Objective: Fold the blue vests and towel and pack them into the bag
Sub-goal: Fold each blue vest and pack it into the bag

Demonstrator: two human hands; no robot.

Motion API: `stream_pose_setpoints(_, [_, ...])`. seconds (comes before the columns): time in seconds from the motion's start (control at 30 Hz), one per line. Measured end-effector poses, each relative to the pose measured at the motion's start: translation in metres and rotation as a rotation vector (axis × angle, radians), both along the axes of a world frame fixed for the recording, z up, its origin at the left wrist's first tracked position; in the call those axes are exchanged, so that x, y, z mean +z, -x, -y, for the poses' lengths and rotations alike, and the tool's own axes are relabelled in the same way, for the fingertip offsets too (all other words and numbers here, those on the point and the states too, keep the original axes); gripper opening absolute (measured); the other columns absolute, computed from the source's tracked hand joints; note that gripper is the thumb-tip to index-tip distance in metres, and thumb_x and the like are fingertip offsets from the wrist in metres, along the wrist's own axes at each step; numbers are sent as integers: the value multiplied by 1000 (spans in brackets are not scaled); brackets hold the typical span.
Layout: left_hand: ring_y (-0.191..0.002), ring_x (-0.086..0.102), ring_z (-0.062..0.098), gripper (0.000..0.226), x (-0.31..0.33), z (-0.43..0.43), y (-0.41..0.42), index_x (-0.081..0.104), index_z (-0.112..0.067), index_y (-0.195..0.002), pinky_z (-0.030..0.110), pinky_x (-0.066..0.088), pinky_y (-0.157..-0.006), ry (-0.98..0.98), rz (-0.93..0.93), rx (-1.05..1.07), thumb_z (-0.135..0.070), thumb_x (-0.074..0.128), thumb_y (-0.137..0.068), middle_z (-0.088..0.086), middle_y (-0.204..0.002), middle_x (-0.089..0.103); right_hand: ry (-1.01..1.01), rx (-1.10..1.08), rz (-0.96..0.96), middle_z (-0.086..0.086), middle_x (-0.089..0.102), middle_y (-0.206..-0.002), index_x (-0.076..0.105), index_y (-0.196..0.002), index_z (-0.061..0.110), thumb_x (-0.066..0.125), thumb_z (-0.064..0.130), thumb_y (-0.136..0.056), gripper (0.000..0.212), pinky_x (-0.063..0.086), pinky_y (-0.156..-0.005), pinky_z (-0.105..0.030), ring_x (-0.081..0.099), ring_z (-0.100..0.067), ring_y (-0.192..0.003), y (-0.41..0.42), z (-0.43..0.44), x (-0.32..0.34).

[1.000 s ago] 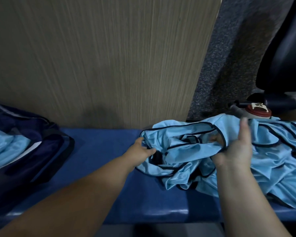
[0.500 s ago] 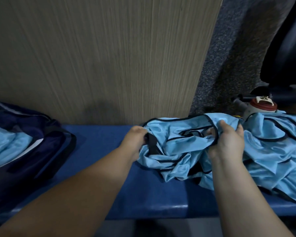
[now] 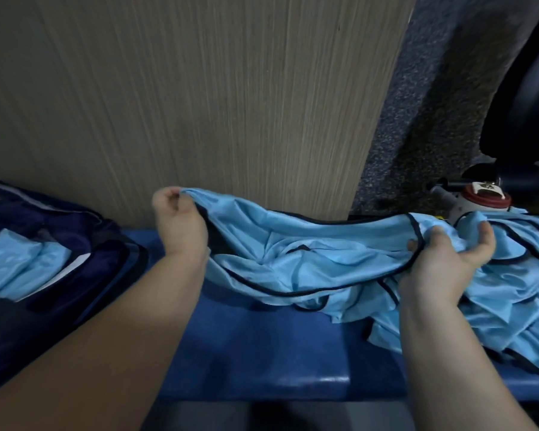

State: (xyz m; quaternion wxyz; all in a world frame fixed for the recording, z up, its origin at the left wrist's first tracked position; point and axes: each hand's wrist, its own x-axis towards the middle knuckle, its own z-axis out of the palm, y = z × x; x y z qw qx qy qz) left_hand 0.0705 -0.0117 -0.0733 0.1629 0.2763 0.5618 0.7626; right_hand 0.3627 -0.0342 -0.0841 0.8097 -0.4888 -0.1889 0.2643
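A light blue vest [image 3: 308, 253] with black trim is stretched between my hands above the blue bench [image 3: 262, 346]. My left hand [image 3: 178, 219] pinches its left corner, raised near the wooden panel. My right hand [image 3: 442, 262] grips its right edge, fingers curled round the cloth. More light blue vests [image 3: 511, 300] lie heaped on the bench at the right. The dark navy bag [image 3: 75, 253] lies open at the left, with folded light blue cloth [image 3: 22, 269] inside it.
A wooden panel [image 3: 199, 104] stands right behind the bench. A bottle with a red and white cap [image 3: 483, 200] sits behind the heap at the right. A dark chair [image 3: 526, 104] fills the upper right over grey carpet [image 3: 417, 135].
My hands have moved apart, the left one up and to the left, and pulled the bunched vest out wide between them.
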Motion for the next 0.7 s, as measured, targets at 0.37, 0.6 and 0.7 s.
stream_pose_setpoints(0.37, [-102, 57, 13, 26, -17, 20, -13, 61, -32, -102, 20, 50, -84, 471, -556, -407, -13, 62, -85, -8, -110, 60, 24, 411, 247, -2, 64, -127, 66, -102, 48, 58, 40, -78, 27, 42, -108, -51, 59, -23, -119, 19, 3, 2])
stream_pose_setpoints(0.6, [-113, 64, 16, 56, 12, 49, -83, 62, -18, -122, 37, 46, -100, 359, -205, -1188, -55, 66, -80, 0, -117, 70, -101, 1045, 540, -6, 61, -134, 62, -125, 39, 53, 42, -90, 36, 38, -113, -46, 53, -25, -128, 55, 20, 5])
stream_pose_setpoints(0.7, [-99, 69, 23, 31, 25, 50, -86, 61, -4, -120, 37, 53, -92, 331, -24, -1089, -24, 59, -96, 14, -109, 72, -107, 1093, 530, 3, 57, -139, 50, -132, 52, 57, 50, -87, 45, 37, -113, -44, 52, -16, -131, 56, 22, 4])
